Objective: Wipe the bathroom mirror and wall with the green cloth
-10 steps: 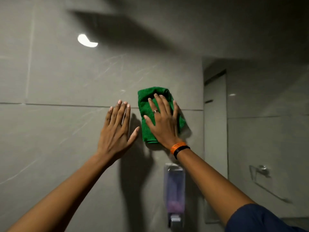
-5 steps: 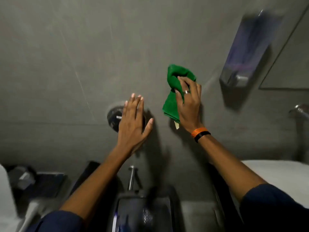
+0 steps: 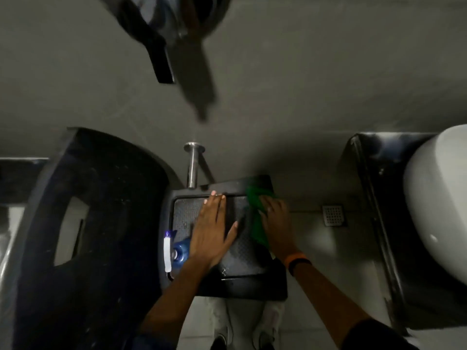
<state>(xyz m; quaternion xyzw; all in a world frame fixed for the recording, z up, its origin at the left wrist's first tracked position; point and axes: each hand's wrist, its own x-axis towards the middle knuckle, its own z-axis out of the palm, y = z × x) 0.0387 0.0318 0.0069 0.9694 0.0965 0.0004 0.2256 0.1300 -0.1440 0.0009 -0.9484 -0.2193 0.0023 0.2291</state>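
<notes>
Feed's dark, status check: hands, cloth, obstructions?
Left hand flat, empty, over black tray. Right hand on green cloth. Blue bottle beside left wrist.

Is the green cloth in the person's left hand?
No, the green cloth is under the right hand, the one with the orange wristband, while the left hand lies flat and empty beside it.

The green cloth (image 3: 256, 218) is smeared by motion blur, and the right hand (image 3: 276, 223) covers its right part, so the grip cannot be told. The dark fixture (image 3: 174, 26) on the wall (image 3: 328, 72) is blurred and cut off by the top edge.
</notes>
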